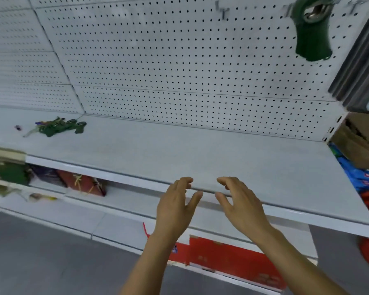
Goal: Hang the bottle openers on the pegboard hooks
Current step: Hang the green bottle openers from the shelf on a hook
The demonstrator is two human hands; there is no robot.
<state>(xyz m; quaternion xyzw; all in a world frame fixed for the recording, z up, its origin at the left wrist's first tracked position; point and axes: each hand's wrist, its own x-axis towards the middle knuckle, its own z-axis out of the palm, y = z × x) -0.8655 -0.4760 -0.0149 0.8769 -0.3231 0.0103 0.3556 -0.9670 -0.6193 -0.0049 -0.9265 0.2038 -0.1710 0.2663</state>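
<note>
We judge the task early: one green bottle opener hangs on the pegboard, several openers lie on the shelf, and our left hand and right hand hover empty, each grip released.

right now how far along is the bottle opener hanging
Done: one green bottle opener hangs on a pegboard hook at upper right. In hand: nothing; left hand and right hand are open and empty. Left: the pile of green openers on the shelf.
</note>
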